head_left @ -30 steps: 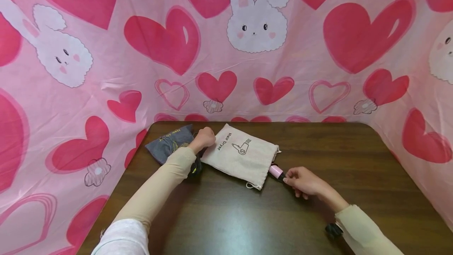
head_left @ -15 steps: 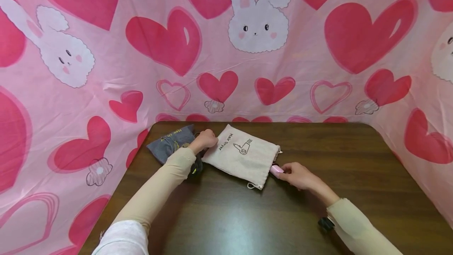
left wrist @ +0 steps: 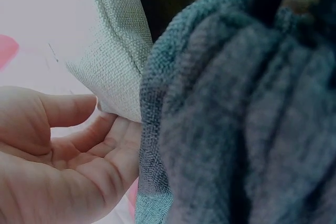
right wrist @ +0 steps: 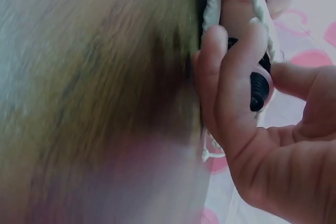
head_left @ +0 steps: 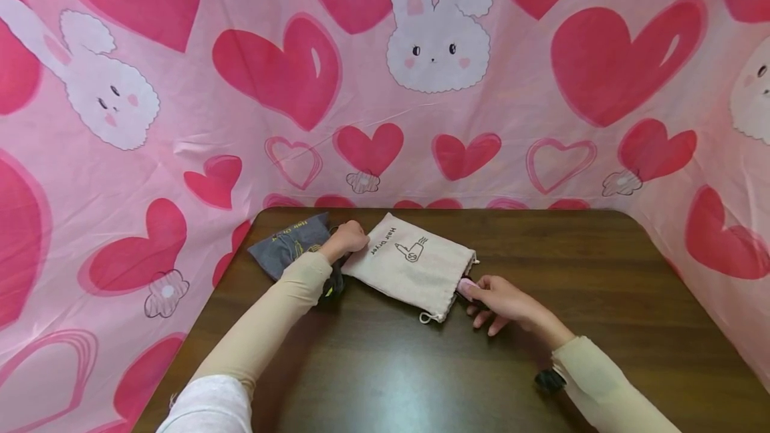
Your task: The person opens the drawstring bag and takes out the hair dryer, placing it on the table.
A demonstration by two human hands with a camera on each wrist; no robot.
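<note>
The right hand (head_left: pixel 499 303) has its grip closed in a pinch on the pink handle (head_left: pixel 464 284), thumb on one side and fingers on the other; the handle sticks out of the mouth of a cream cloth bag (head_left: pixel 415 262), its other end hidden inside; a black ribbed collar (right wrist: pixel 257 90) shows at the handle's near end. The handle looks like hard, smooth plastic, probably a hair dryer's, stiff and a little slippery, with most of the weight likely inside the bag; the pink shell seems the place to hold, since the collar would probably bend.

The left hand (head_left: pixel 351 238) has its grip narrowed on the bag's far-left corner, thumb opposite fingers; the cloth looks light, soft and hard to damage, best held by that seamed corner or the hem; a drawstring (head_left: pixel 426 317) loops loosely at the mouth.

Just beside the left hand, a grey bag (head_left: pixel 283 246) lies gathered and rumpled; both bags rest on a dark wood counter (head_left: pixel 541 246); around it hangs a pink fabric backdrop (head_left: pixel 361 85) with hearts and rabbits.
</note>
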